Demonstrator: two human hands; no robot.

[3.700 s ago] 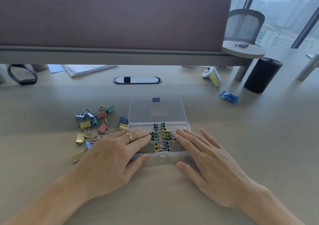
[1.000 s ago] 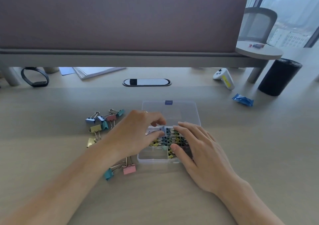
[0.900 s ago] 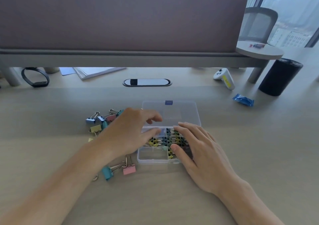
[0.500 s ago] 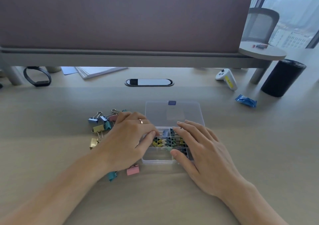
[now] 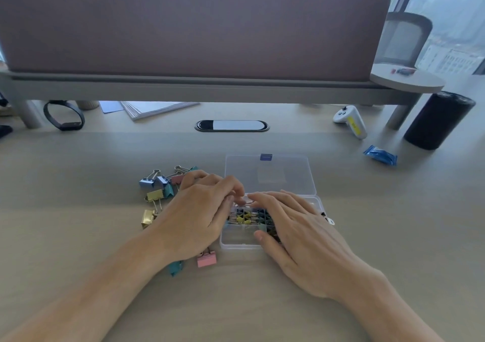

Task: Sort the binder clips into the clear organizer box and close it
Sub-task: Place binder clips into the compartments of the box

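Hands are both working over the clear organizer box (image 5: 236, 244), which is sitting mid-desk (image 5: 78, 184) with its lid (image 5: 270, 176) lying open flat behind it. The right hand (image 5: 296, 226) is resting flat, fingers straight, pinning the packed clips (image 5: 244, 219) on the right side. The left hand (image 5: 199, 210) is curling its fingertips down at the far-left compartment, where wire handles are showing. The actual pinch is hidden, so I cannot tell.

Likely seating one clip. Doing it well: handles folded, lined up with the row, neighbours being held down. Loose clips (image 5: 154, 196) are waiting left of the box, with the pink clip (image 5: 207, 259) and teal clip (image 5: 175, 267) by the left wrist.
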